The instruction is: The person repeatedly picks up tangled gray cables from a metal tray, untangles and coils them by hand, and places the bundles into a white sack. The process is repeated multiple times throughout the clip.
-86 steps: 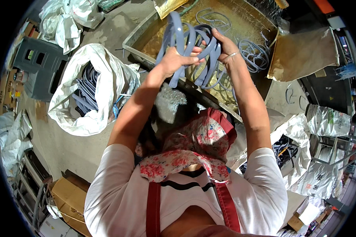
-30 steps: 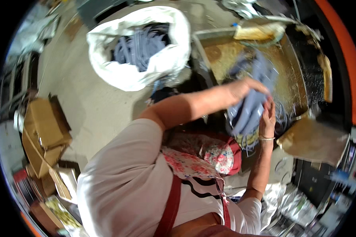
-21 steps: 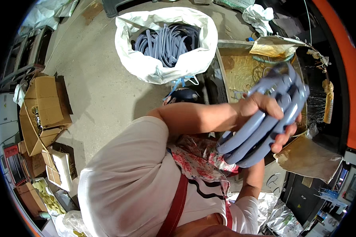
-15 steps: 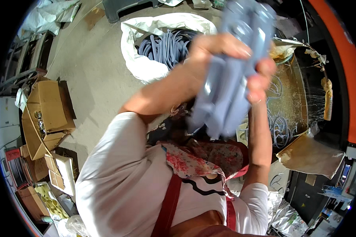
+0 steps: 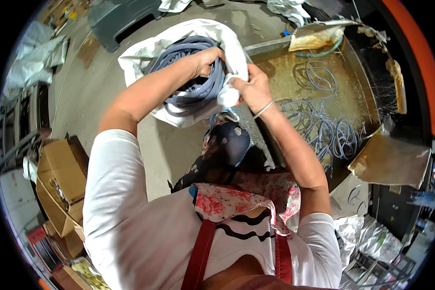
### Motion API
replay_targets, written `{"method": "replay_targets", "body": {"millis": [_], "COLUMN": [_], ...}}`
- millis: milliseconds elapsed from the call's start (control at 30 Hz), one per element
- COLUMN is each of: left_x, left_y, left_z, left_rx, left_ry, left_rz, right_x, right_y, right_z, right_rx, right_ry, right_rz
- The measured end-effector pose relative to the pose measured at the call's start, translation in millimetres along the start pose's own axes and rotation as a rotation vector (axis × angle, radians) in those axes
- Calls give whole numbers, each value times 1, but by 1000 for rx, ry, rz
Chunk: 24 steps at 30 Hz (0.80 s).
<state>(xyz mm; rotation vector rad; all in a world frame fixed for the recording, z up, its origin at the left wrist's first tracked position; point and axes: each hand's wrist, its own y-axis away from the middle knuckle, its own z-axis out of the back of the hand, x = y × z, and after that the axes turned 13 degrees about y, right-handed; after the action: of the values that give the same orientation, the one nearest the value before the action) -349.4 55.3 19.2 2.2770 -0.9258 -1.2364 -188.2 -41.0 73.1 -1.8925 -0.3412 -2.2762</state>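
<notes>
A white sack (image 5: 134, 60) stands in front of me with its rim rolled outward. Inside it lie thick loops of grey-blue flexible strip (image 5: 186, 104), coiled around its wall. My left hand (image 5: 209, 62) reaches in over the loops, its fingers curled on the strip at the right side of the coil; the fingertips are partly hidden. At the sack's right edge, my right hand (image 5: 257, 89) pinches the white rim between thumb and fingers.
To the right is a shallow trough (image 5: 285, 63) of brownish water with thin tangled grey strands (image 5: 324, 133) in it. An open cardboard box (image 5: 63, 169) stands at left. A dark grey plastic stool (image 5: 123, 21) is beyond the sack. A brown sheet (image 5: 391, 157) juts out at right.
The grey-blue strip bundle that both hands held up is now down in the sack. My left hand has moved into the sack, and my right hand has taken hold of its rim.
</notes>
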Motion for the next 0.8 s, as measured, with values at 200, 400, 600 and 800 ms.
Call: {"method": "replay_targets", "body": {"millis": [200, 400, 600, 800], "left_x": [-3, 4, 4, 0], "left_y": [-58, -62, -60, -40], "left_z": [18, 37, 50, 26], "left_rx": [140, 85, 36, -38], "left_ry": [128, 92, 53, -7], "left_rz": [-29, -3, 62, -20], "right_x": [3, 21, 18, 21], "right_y": [-14, 2, -3, 41], "right_z": [-21, -35, -24, 58], "right_rx": [-69, -39, 99, 17], "right_ry": [307, 299, 319, 671], "right_rz": [181, 165, 176, 241]}}
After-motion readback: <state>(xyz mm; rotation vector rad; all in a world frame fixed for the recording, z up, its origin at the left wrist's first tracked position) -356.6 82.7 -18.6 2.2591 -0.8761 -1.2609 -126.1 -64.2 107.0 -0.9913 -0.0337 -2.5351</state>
